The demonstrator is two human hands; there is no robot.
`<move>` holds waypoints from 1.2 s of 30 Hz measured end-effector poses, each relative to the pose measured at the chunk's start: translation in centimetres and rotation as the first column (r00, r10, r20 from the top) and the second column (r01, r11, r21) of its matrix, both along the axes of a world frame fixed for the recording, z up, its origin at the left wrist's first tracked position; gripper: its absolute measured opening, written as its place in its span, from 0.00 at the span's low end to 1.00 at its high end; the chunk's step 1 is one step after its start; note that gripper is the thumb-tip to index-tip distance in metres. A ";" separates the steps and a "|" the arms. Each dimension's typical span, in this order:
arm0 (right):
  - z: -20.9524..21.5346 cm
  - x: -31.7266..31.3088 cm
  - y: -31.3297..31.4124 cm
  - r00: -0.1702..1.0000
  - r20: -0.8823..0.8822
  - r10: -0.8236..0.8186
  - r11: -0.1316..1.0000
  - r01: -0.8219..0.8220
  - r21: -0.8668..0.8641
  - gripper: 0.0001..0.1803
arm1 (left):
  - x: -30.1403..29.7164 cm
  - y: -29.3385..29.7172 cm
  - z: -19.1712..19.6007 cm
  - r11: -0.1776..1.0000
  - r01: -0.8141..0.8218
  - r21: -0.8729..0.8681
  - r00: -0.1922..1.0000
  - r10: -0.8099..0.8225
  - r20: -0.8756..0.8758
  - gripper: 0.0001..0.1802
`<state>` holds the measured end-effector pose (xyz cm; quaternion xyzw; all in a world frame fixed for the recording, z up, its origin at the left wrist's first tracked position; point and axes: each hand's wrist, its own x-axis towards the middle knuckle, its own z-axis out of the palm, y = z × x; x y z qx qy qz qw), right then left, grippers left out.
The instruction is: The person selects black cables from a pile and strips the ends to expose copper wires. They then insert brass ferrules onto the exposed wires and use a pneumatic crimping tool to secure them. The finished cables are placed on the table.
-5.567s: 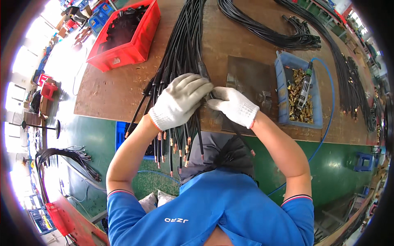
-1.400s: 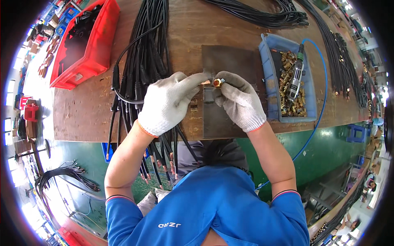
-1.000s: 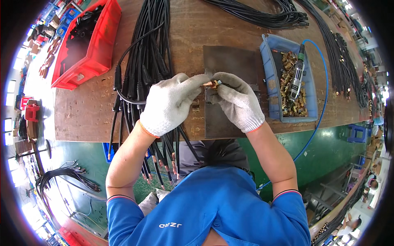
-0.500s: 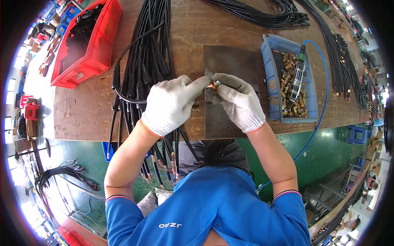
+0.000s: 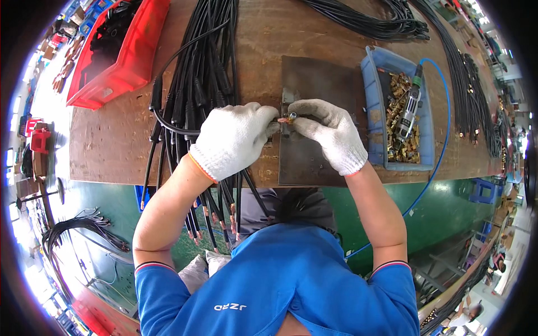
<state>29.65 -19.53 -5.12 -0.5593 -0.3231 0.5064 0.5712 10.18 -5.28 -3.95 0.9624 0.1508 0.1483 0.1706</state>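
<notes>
In a white knitted glove, my left hand (image 5: 232, 137) is closed around the end of a black cable (image 5: 182, 132). The cable's bare copper tip (image 5: 283, 120) sticks out from its fingers. My right hand (image 5: 330, 131), also gloved, pinches a small brass fitting (image 5: 292, 116) between thumb and forefinger. Tip and fitting meet or nearly meet; I cannot tell how far one sits inside the other. Both hands are over the left edge of a dark metal plate (image 5: 319, 157) on the wooden table (image 5: 255, 61). Small metal parts under the fingers are partly hidden.
Black cables (image 5: 204, 73) with copper ends hang over the table's near edge. A blue bin (image 5: 374, 134) of brass fittings stands right, with an air tool (image 5: 409, 112) and its blue hose (image 5: 446, 123) across it. A red bin (image 5: 126, 78) stands far left; more cables (image 5: 370, 25) lie behind.
My left fingers have drawn back slightly to the left, so the copper tip now shows between the hands. My right hand still pinches the brass fitting. The whole view has shifted a little.
</notes>
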 end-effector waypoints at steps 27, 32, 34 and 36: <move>-2.5 -0.2 1.2 0.933 0.358 -0.031 0.998 0.011 0.059 0.13 | 0.6 0.3 -1.3 0.997 -0.051 -0.051 0.998 0.053 0.039 0.10; -1.3 0.3 1.5 0.719 0.695 -0.002 0.998 -0.039 0.043 0.11 | 1.0 0.7 -2.3 0.999 -0.034 -0.025 0.999 0.035 0.038 0.09; -1.0 0.5 1.7 0.716 0.698 0.029 0.998 -0.056 0.016 0.11 | 1.0 0.8 -2.5 0.999 -0.029 -0.015 0.999 0.029 0.040 0.09; -1.4 0.7 1.7 0.567 0.824 0.001 0.993 -0.094 0.064 0.11 | 0.9 0.7 -2.8 1.000 -0.017 -0.004 0.999 0.017 0.048 0.10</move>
